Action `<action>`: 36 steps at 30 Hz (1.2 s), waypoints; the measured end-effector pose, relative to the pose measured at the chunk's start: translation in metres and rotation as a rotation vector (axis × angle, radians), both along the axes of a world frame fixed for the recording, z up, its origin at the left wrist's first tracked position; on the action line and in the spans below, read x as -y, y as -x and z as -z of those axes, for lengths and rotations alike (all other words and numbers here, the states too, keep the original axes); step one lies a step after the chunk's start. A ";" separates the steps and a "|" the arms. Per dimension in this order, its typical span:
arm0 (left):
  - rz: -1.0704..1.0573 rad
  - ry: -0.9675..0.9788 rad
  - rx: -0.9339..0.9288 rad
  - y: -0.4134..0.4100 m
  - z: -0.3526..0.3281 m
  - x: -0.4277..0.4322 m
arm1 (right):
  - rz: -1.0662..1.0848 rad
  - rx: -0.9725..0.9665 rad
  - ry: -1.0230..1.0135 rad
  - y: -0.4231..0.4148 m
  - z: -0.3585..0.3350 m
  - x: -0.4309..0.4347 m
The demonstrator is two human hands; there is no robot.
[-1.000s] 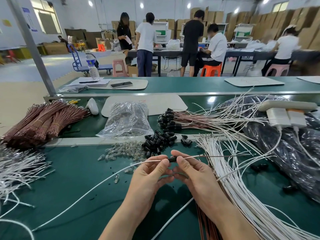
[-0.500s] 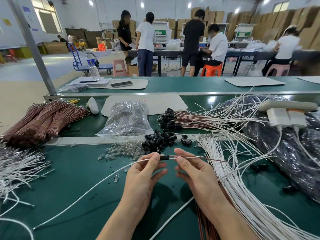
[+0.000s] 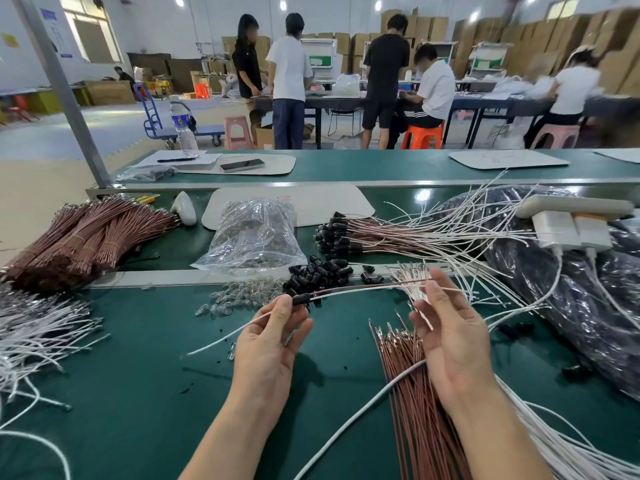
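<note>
My left hand [image 3: 270, 341] pinches a small black cap [image 3: 300, 299] between thumb and forefinger. A thin white wire and a brown wire [image 3: 363, 288] run out of the cap to the right, up to my right hand [image 3: 450, 334]. That hand holds them near its thumb and forefinger, the other fingers nearly straight. Another white wire [image 3: 221, 337] trails from my left hand down to the left over the green bench [image 3: 138, 393].
Loose black caps [image 3: 318, 271] and clear bulbs [image 3: 242, 296] lie just beyond my hands, a clear bag [image 3: 252, 233] behind them. Capped wire sets [image 3: 346, 233], brown bundles [image 3: 79, 237], white wires [image 3: 34, 334], brown wires [image 3: 415, 410], a black bag [image 3: 571, 299] and a power strip [image 3: 571, 209] surround them.
My hands have drawn apart: the right slid rightward along the wires, the left moved left and up with the black cap. More wire now shows between them.
</note>
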State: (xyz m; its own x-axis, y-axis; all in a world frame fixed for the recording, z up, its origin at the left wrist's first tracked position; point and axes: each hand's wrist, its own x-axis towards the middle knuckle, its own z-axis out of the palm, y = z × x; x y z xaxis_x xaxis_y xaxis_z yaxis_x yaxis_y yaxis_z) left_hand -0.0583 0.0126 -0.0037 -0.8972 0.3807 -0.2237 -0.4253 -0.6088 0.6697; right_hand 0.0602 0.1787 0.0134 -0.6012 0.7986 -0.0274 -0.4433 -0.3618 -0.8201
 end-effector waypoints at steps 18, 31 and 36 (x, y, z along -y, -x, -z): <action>-0.094 -0.088 0.047 0.014 0.003 0.013 | 0.388 -0.174 0.072 -0.018 0.004 -0.033; -0.070 -0.085 0.026 0.010 0.000 0.007 | -0.475 0.190 -0.448 0.003 0.001 0.025; 0.046 -0.038 -0.026 -0.005 -0.001 -0.003 | -0.583 0.250 -0.257 0.015 0.009 0.040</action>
